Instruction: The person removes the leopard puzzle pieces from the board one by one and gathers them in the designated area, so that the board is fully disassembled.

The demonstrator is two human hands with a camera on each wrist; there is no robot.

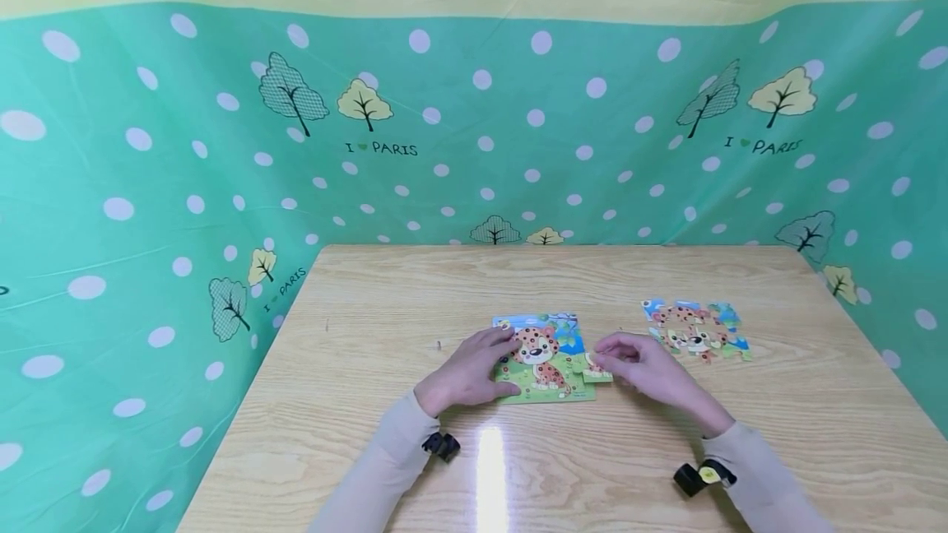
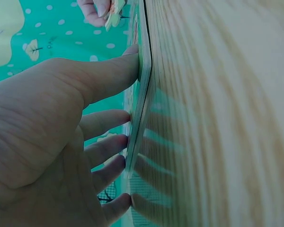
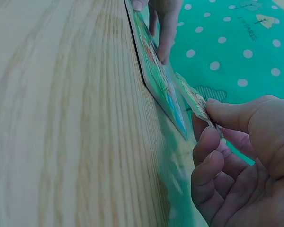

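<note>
A flat jigsaw puzzle board (image 1: 529,389) with a spotted leopard cub on green grass lies on the wooden table. My left hand (image 1: 474,367) rests over its left side, fingers spread; in the left wrist view the thumb (image 2: 111,73) lies on the board near its edge. Between thumb and fingers, my right hand (image 1: 652,368) pinches a puzzle piece (image 1: 598,373) with green along its bottom. That piece overlaps the board's right edge in the head view. Seen from the right wrist, the pinched piece (image 3: 193,98) is tilted and stands above the board's surface.
Right of the board, a loosely joined group of puzzle pieces (image 1: 696,331) showing a leopard lies on the table (image 1: 400,286). A green dotted cloth (image 1: 518,146) hangs behind and beside the table. Each wrist wears a black strap.
</note>
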